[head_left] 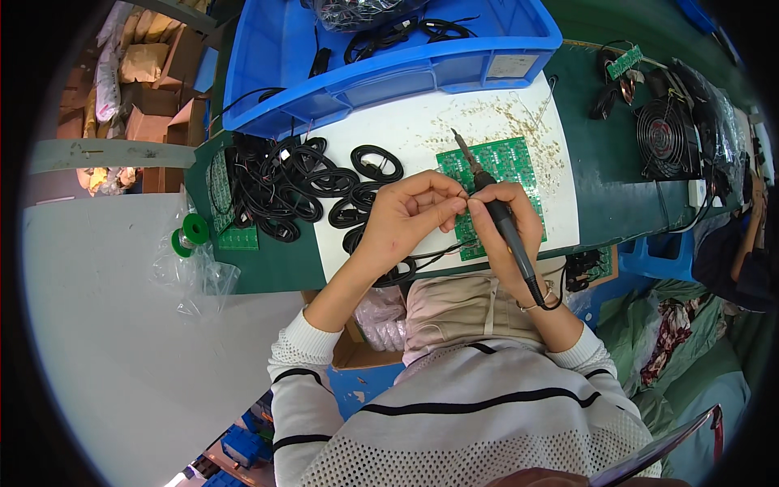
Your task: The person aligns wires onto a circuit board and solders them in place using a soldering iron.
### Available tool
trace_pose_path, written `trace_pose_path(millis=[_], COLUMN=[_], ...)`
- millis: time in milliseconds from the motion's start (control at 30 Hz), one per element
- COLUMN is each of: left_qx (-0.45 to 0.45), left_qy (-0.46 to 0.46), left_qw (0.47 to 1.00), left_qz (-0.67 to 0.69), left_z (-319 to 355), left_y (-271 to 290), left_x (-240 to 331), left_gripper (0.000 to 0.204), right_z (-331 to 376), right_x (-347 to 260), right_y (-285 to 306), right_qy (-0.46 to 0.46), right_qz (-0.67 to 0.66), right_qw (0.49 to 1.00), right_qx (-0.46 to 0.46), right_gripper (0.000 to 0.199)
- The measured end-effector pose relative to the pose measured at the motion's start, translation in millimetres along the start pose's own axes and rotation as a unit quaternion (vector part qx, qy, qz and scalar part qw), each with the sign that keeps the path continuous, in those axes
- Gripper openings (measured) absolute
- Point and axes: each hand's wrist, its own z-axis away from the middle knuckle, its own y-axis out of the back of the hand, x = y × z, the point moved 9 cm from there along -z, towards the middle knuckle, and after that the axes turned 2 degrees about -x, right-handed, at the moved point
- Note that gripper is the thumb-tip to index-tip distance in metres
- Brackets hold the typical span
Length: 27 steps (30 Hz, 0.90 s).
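Note:
My right hand grips a black soldering iron, its metal tip pointing up and away over a panel of green circuit boards. Thumb and forefinger of my left hand are pinched together, meeting the right fingertips above the panel. Whatever sits between those fingertips is too small to make out. Thin dark wires run beneath my hands from a black cable. Several coiled black cables lie beside my left hand on the white sheet.
A blue bin holding cables and a dark bag stands at the back. Brownish crumbs litter the sheet near the panel. A green solder spool lies at left with clear plastic. At right stands a black fan, with a small circuit board beyond.

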Motion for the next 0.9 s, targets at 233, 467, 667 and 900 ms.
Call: trace_pose_path(millis=[233,467,667,900], left_qx=[0.022,0.093,0.112,0.101], left_qy=[0.030,0.012,-0.066,-0.179], left_qw=[0.999,0.959,0.851,0.818], left_qz=[-0.028,-0.267,-0.509,-0.538], left_z=[-0.3,-7.3,-13.7,-14.8], left_y=[1.4,22.7,9.9,-4.3], left_x=[-5.5,-3.0,20.4,29.2], left_gripper=[0.010,0.010,0.008,0.010], right_z=[2.9,-3.1,-1.1,-4.6], right_x=[6.6,6.0,14.2,27.0], right_y=[2.7,19.2,52.4,97.7], right_qy=[-0.015,0.023,-0.051,-0.052], right_qz=[0.022,0.100,-0.007,-0.052], right_qw=[1.000,0.994,0.997,0.994], right_qx=[0.013,0.025,0.049,0.076], right_gripper=[0.013,0.017,0.030,0.013])
